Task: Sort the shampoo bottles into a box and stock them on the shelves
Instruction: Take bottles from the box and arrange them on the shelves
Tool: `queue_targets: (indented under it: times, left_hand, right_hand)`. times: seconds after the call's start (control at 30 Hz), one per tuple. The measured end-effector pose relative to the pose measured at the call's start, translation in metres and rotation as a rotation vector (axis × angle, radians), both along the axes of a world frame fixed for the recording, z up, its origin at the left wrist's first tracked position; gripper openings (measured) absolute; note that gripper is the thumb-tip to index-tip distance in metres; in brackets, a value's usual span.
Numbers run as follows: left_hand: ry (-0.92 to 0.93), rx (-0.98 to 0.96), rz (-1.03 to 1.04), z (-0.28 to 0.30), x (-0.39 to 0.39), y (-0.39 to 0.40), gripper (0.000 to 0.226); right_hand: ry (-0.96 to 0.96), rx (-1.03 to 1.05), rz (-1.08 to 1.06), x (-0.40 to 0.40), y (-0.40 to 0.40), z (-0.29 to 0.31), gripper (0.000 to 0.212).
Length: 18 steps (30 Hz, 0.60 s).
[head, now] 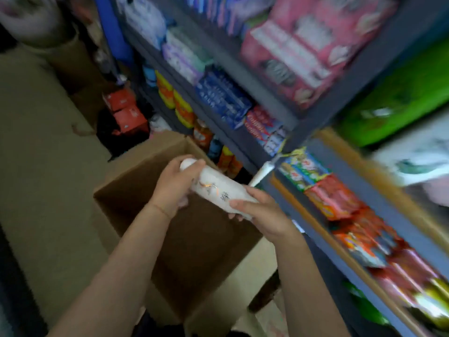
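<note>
A white shampoo bottle (pixel 216 188) with dark and gold print lies tilted above an open brown cardboard box (pixel 126 181). My left hand (pixel 173 184) grips its cap end, fingers curled over the top. Its base end sits in my right hand (pixel 257 210), fingers wrapped around it. The part of the box interior that shows looks dark and bare. The whole frame is motion-blurred.
Dark blue shelves (pixel 274 113) at right hold packed goods: toothpaste boxes (pixel 264 130), pink packs (pixel 308 47), red and orange sachets (pixel 340 203). Orange bottles (pixel 182 108) stand on a lower shelf. Red boxes (pixel 126 110) sit on the floor beyond the box. Beige floor lies at left.
</note>
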<state>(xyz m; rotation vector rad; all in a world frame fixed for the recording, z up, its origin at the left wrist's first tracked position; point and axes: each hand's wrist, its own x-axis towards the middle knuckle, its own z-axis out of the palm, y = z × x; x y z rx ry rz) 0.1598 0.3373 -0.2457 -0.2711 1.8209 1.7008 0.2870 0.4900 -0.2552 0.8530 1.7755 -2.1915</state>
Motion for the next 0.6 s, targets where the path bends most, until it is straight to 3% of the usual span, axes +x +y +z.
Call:
queue_targets:
  times: [0.1,0.23,0.33,0.5,0.6]
  left_hand:
    - [0.083,0.132,-0.136,0.040,0.042,0.026,0.015]
    - [0.107,0.368,-0.468,0.107,0.107,0.068,0.030]
    - [0.186,0.492,-0.645,0.161,0.148,0.102,0.036]
    - [0.351,0.717,-0.711,0.242,0.210,0.152,0.040]
    - [0.545,0.732,-0.782,0.282,0.243,0.177,0.038]
  right_hand:
    - [0.156,0.084,-0.325,0.048,0.035,0.065,0.034]
    - [0.385,0.144,-0.576,0.111,0.065,0.149,0.026]
    - [0.496,0.328,-0.664,0.153,0.075,0.205,0.024]
    - [0.602,0.570,-0.664,0.217,0.078,0.280,0.023]
    - [0.714,0.707,-0.783,0.257,0.086,0.320,0.020]
